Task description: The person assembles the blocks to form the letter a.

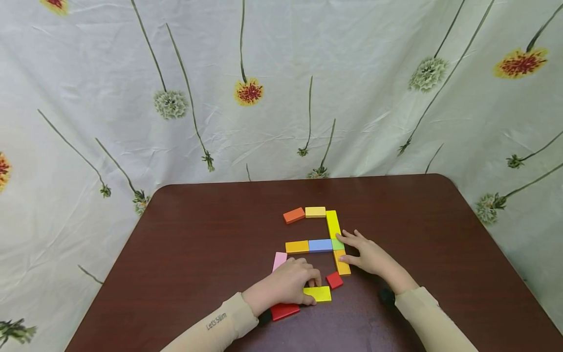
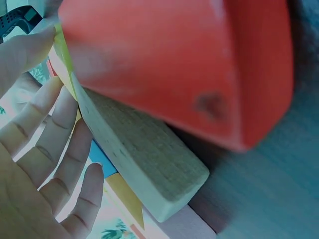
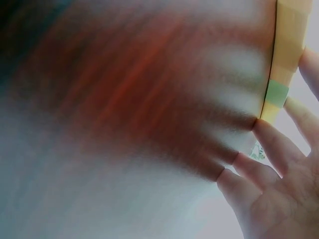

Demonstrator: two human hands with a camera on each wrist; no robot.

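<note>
My left hand (image 1: 291, 281) pinches a yellow block (image 1: 320, 294) between thumb and fingers, low in the row of blocks. In the left wrist view, a large red block (image 2: 164, 59) and a plain wooden block (image 2: 139, 144) lie close to that hand; the wooden one is hidden under it in the head view. My right hand (image 1: 371, 255) lies with spread fingers at the right-hand column, its thumb on an orange block (image 1: 343, 266) and a fingertip beside the green block (image 1: 337, 244) and long yellow block (image 1: 333, 222). A small red block (image 1: 334, 280) sits between both hands.
On the brown table (image 1: 220, 220), a red-orange block (image 1: 293, 215) and pale yellow block (image 1: 315, 212) form the top. An amber block (image 1: 296, 247) and blue block (image 1: 320, 245) make a middle bar. A pink block (image 1: 279, 260) stands left. Behind hangs a flowered cloth (image 1: 281, 122).
</note>
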